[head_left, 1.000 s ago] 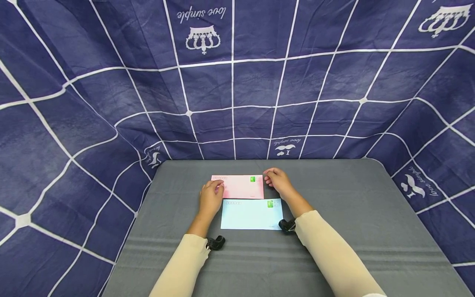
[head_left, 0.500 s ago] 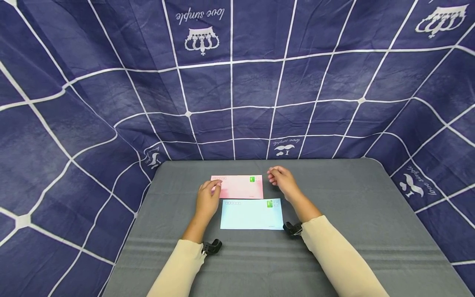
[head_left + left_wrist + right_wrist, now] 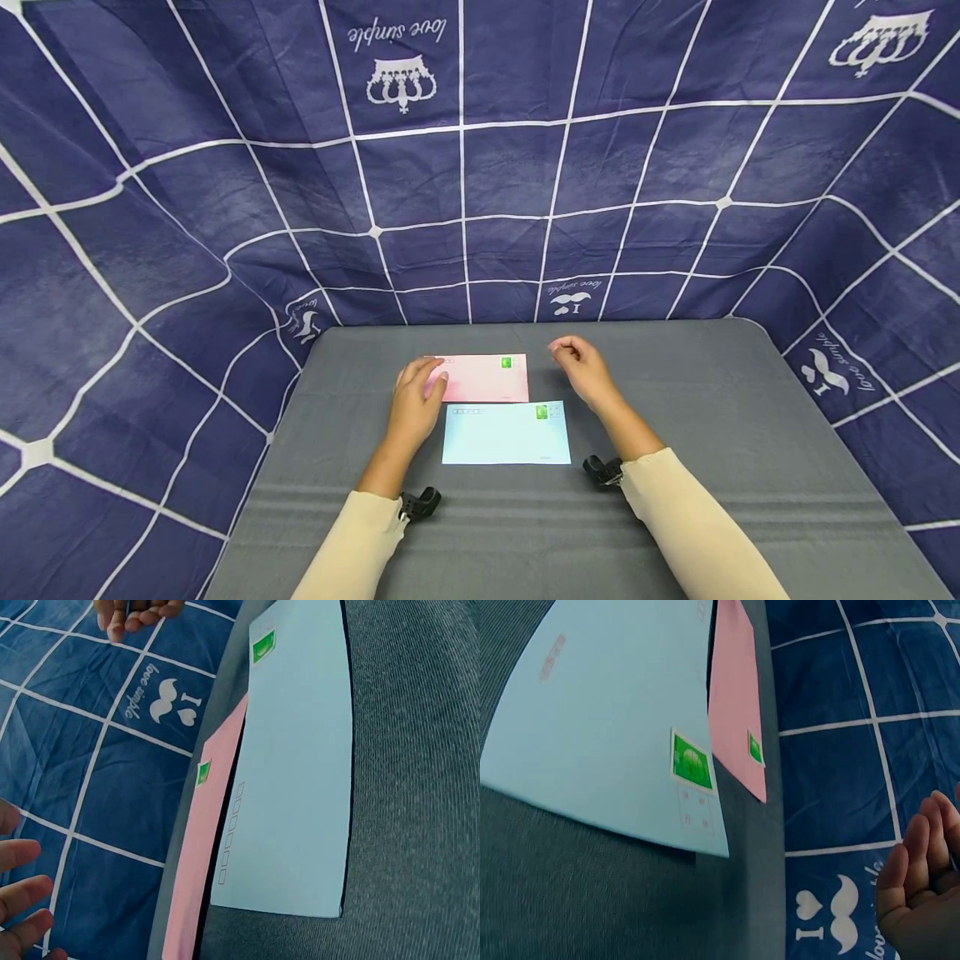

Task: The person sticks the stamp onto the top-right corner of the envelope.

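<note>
A pink envelope (image 3: 487,379) with a green stamp lies flat toward the back of the grey table. In front of it lies a larger light blue envelope (image 3: 506,433), also stamped in green at its upper right. My left hand (image 3: 412,404) is over the pink envelope's left end and hides that corner. Its fingers (image 3: 26,896) are spread and hold nothing; the left wrist view shows them apart from the paper. To the right of the pink envelope my right hand (image 3: 587,371) hangs in the air, its fingers (image 3: 919,851) loosely bent and nothing in them.
The grey cloth-covered table (image 3: 712,467) extends around both envelopes. A dark blue curtain (image 3: 510,167) with white grid lines encloses the back and both sides. Each wrist carries a black strap-on device (image 3: 422,503).
Both hands have drawn apart, the left one leftward with its fingers spreading, the right one rightward and away from the pink envelope. The envelopes stay in place on the table.
</note>
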`<action>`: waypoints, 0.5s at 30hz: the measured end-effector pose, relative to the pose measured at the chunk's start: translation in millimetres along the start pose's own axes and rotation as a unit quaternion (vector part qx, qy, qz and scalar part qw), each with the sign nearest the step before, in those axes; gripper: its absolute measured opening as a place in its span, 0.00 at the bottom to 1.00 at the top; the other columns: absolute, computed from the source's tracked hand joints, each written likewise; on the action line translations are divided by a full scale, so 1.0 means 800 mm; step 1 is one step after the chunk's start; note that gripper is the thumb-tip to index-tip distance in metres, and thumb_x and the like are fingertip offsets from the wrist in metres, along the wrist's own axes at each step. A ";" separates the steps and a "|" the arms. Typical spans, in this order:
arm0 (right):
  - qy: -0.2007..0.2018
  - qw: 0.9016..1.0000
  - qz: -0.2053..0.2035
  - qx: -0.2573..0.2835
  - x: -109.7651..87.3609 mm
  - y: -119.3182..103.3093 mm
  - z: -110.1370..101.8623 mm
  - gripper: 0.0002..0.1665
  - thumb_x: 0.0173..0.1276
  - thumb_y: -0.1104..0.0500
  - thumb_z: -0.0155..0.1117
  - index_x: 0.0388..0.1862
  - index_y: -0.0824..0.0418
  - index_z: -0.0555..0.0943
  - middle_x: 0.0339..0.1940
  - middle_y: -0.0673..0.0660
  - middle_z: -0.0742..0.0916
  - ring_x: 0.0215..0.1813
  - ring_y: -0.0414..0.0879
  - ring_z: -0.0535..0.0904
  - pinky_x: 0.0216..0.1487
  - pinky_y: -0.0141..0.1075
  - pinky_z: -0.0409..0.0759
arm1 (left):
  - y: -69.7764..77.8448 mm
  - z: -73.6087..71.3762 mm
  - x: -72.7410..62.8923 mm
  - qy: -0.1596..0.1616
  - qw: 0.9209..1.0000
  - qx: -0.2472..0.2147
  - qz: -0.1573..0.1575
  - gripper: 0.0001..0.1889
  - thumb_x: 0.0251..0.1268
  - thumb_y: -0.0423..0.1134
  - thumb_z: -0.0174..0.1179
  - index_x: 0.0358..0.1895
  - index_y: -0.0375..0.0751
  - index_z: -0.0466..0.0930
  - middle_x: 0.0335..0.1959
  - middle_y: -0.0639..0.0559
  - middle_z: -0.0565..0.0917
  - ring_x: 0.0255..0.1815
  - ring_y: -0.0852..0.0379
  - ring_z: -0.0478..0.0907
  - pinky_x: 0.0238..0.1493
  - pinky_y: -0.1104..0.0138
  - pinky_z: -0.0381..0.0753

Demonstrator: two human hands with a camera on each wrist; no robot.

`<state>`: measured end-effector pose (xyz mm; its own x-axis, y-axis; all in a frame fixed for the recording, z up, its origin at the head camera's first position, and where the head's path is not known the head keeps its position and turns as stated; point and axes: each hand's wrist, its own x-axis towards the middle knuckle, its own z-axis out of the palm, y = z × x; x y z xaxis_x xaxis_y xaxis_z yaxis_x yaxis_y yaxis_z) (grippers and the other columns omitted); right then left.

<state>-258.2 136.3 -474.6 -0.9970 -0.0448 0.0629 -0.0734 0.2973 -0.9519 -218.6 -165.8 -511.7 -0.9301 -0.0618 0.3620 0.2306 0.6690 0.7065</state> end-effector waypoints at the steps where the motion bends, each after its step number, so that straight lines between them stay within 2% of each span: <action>1: 0.004 1.000 -0.008 -0.009 -0.002 0.000 -0.001 0.15 0.77 0.59 0.55 0.52 0.70 0.81 0.43 0.67 0.84 0.39 0.43 0.77 0.41 0.28 0.74 | 0.000 -0.001 0.000 -0.003 1.000 0.005 0.004 0.20 0.74 0.45 0.58 0.63 0.42 0.80 0.66 0.43 0.77 0.72 0.42 0.68 0.74 0.46 0.62; 5: 0.030 0.998 -0.043 -0.022 0.001 0.019 -0.002 0.14 0.74 0.57 0.61 0.52 0.65 0.82 0.45 0.60 0.82 0.40 0.39 0.75 0.41 0.25 0.73 | -0.001 -0.004 -0.001 -0.004 0.999 0.026 0.021 0.25 0.71 0.46 0.61 0.67 0.42 0.77 0.70 0.41 0.74 0.74 0.38 0.66 0.74 0.42 0.60; 8: 0.041 0.997 -0.058 -0.039 -0.005 0.018 -0.005 0.15 0.73 0.58 0.63 0.54 0.63 0.82 0.49 0.59 0.80 0.42 0.40 0.75 0.44 0.25 0.74 | -0.001 -0.005 -0.003 -0.009 0.999 0.039 0.028 0.28 0.70 0.48 0.61 0.70 0.41 0.74 0.73 0.40 0.70 0.77 0.37 0.62 0.75 0.39 0.57; 10: 0.045 0.996 -0.061 -0.054 -0.010 0.019 -0.008 0.17 0.73 0.57 0.62 0.57 0.61 0.81 0.52 0.58 0.80 0.46 0.42 0.76 0.49 0.29 0.75 | -0.002 -0.006 -0.005 -0.012 0.998 0.050 0.034 0.29 0.70 0.49 0.62 0.71 0.42 0.73 0.75 0.40 0.68 0.80 0.37 0.59 0.76 0.37 0.55; 15: 0.062 0.989 -0.085 -0.104 -0.021 0.023 -0.019 0.20 0.74 0.55 0.62 0.62 0.58 0.80 0.58 0.59 0.79 0.58 0.52 0.76 0.63 0.48 0.72 | -0.005 -0.010 -0.009 -0.024 0.995 0.085 0.040 0.29 0.71 0.51 0.60 0.72 0.48 0.73 0.80 0.41 0.60 0.84 0.39 0.49 0.78 0.35 0.46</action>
